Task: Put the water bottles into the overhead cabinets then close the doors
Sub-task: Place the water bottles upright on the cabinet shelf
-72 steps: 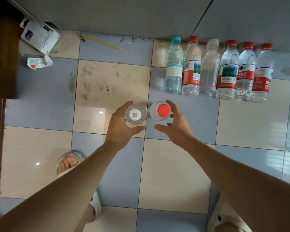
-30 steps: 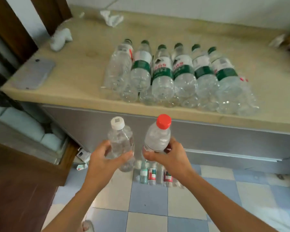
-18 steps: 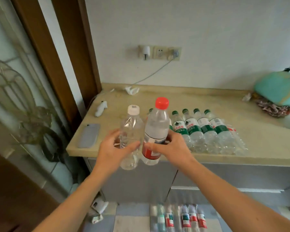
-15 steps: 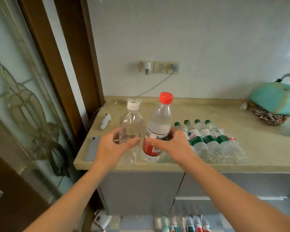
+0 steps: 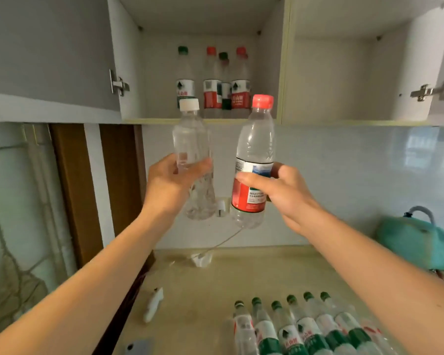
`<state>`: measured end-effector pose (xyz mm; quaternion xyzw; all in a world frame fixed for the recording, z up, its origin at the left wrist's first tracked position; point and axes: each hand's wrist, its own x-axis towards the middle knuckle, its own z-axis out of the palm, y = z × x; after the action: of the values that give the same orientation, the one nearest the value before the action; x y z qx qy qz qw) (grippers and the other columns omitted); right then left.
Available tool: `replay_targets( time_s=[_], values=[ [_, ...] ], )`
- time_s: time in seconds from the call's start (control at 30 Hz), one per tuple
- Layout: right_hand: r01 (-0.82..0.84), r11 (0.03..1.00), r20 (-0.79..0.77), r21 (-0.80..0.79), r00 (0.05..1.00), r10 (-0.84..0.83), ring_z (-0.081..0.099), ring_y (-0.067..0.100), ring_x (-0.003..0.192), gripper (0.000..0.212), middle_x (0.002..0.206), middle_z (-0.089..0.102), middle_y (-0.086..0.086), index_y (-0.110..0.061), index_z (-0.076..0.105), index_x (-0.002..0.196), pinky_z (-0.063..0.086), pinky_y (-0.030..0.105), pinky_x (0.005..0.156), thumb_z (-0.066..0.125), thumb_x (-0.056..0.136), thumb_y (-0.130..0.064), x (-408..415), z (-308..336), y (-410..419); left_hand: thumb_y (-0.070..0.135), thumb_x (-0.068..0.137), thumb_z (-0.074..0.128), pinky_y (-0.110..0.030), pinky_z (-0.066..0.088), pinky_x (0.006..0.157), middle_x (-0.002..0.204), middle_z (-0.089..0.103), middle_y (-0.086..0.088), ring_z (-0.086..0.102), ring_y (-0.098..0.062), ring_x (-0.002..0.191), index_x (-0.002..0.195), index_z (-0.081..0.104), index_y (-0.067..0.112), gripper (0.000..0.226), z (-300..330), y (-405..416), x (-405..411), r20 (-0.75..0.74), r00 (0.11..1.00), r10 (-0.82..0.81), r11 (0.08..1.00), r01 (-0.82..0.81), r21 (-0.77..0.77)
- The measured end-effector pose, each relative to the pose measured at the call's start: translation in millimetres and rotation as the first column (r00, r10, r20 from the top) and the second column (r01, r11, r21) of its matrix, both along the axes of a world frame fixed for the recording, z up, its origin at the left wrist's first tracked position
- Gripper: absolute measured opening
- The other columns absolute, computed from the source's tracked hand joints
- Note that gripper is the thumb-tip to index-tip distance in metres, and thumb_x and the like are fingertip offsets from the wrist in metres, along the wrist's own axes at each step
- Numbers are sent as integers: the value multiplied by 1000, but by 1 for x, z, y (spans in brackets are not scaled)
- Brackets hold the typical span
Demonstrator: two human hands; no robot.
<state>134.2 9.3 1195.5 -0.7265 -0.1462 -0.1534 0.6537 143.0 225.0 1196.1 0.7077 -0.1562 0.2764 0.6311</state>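
My left hand point(image 5: 169, 184) grips a clear white-capped bottle point(image 5: 191, 142) round its middle. A red-capped, red-labelled bottle point(image 5: 254, 149) is held upright by my right hand point(image 5: 282, 193). Both bottles are raised just below the shelf edge of the open overhead cabinet point(image 5: 203, 121). Inside the left compartment several bottles point(image 5: 212, 80) with red and green caps stand at the back. The right compartment point(image 5: 344, 78) holds nothing I can see. Both doors are swung open; the left door point(image 5: 49, 52) shows at the left.
A shrink-wrapped pack of green-capped bottles point(image 5: 300, 326) lies on the beige counter point(image 5: 241, 278) at the bottom. A teal bag point(image 5: 415, 242) sits at the right. A phone point(image 5: 139, 347), a small white object point(image 5: 154, 303) and a wall socket with cable point(image 5: 221, 208) are near the left.
Both hands lifted the two bottles from the floor, past the counter, up to the open cabinet. The view tilted upward with them.
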Motion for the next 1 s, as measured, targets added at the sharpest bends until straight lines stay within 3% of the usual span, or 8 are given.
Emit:
replay_targets(
  time_s=[0.1,0.2,0.3,0.43,0.57,0.67,0.8,1.0],
  values=[
    [-17,1000,60,2,998,17,75,9,92,43,99,79,-5,-19,74,109,54,29,80,89,72,-34,30,38,-12,49,78,80,-25,56,64,91,76,19,71,0,83,90,75,39,16,40,-15,30,49,999,11,998,-8,-64],
    [-7,1000,114,17,994,5,76,10,91,42,98,79,-7,-22,75,106,54,31,82,89,70,-38,60,72,-21,56,75,81,-30,53,74,90,78,12,73,-2,82,99,76,30,35,74,-24,57,41,999,29,994,-25,-105],
    [12,1000,166,28,986,-17,76,11,90,38,96,79,-6,-22,75,104,56,33,83,89,71,-35,88,104,-27,55,73,82,-33,55,77,90,78,11,74,-5,82,99,75,29,38,106,-27,83,39,999,31,992,-26,-123],
    [21,998,232,53,972,-33,77,17,90,38,97,79,0,-18,75,107,60,40,84,89,73,-30,120,138,-32,46,76,83,-18,55,55,86,77,14,73,-2,75,103,73,24,36,140,-26,116,94,995,25,996,-17,-83],
    [97,993,308,62,945,-111,77,14,84,38,95,79,-4,-23,72,107,62,40,79,89,74,-29,152,169,-29,51,74,83,-34,58,72,83,78,9,75,-15,80,96,74,24,36,174,-18,155,62,997,53,989,-43,-144],
    [171,984,364,50,914,-177,74,18,94,48,105,76,-5,-23,67,118,60,47,88,88,76,-27,179,188,-21,51,74,84,-30,52,68,76,76,10,73,-10,76,91,70,24,35,195,-15,187,74,995,67,984,-53,-168],
    [291,957,352,1,895,-273,71,22,100,52,110,73,-3,-21,63,122,57,50,93,88,77,-29,221,202,-10,50,75,83,-27,44,62,90,73,6,68,-13,85,93,67,26,34,204,-13,238,76,996,48,994,-41,-97],
    [398,916,286,-50,884,-369,72,25,97,53,110,71,5,-16,58,123,61,49,86,84,81,-33,276,201,-2,58,79,75,-29,51,69,94,74,3,71,-15,88,104,68,21,45,194,-11,300,75,997,6,1000,-8,17]
  ],
)
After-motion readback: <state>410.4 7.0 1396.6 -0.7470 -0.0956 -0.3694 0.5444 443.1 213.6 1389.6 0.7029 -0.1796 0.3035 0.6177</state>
